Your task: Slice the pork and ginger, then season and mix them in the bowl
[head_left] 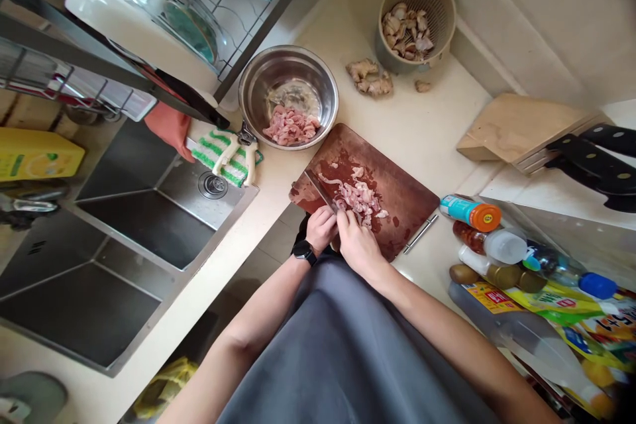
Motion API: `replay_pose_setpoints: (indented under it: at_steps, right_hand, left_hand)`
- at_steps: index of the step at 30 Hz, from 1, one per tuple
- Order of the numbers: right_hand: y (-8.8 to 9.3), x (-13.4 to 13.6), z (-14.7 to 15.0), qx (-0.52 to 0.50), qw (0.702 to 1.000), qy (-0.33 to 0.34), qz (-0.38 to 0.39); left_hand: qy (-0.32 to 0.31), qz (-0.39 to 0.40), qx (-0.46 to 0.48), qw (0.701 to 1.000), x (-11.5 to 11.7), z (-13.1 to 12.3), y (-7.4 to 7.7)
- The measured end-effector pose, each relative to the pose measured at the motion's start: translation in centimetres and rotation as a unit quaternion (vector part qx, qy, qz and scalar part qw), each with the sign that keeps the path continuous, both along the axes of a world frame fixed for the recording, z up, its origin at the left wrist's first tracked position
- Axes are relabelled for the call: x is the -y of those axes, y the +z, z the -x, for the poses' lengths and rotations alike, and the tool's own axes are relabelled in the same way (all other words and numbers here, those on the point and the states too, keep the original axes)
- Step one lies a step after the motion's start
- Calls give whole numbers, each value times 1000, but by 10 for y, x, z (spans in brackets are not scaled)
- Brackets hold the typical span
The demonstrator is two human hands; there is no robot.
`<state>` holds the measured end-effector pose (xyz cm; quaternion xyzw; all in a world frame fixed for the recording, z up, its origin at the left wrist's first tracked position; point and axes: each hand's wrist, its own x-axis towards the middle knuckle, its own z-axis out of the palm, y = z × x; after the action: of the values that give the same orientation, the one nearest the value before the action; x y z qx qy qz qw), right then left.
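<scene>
A knife [320, 188] lies slanted over the left part of a reddish-brown cutting board [410, 195], its blade pointing away toward the metal bowl. My right hand [358, 246] is closed at the near end of the knife, where the handle is hidden. Right beside it, my left hand [321, 230], with a dark watch on the wrist, has its fingers curled at the near part of the blade; what they pinch is hidden. Chopped raw meat [362, 199] is heaped on the board just beyond my right hand.
A steel bowl [251, 89] with meat pieces stands behind the board. Beyond are ginger [370, 77] and a strainer [444, 3] of garlic cloves. A knife block [511, 122] and bottles [507, 245] stand right. The sink [144, 225], striped cloth [218, 149] and dish rack [263, 33] are left.
</scene>
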<state>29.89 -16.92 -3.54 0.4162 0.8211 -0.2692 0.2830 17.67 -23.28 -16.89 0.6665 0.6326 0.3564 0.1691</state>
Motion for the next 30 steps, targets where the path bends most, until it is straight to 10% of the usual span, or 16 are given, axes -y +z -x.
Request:
replay_pose_setpoints:
  at_steps: [5,13,19,30]
  right_hand:
    - [1,27,-36,66,996,-4,55]
    - [-12,-27,6,-57,997,-49,29]
    - [-7,10,-47,-13,999,-51,-10]
    - [-1,29,-33,52,998,25,9]
  left_hand:
    - [-4,-13,4,1000,-3,-3,1]
    - [-9,-60,-3,998,-4,-1,3]
    - [20,-37,-1,999,-1,-3,5]
    - [8,-33,-8,999,-2,-3,1]
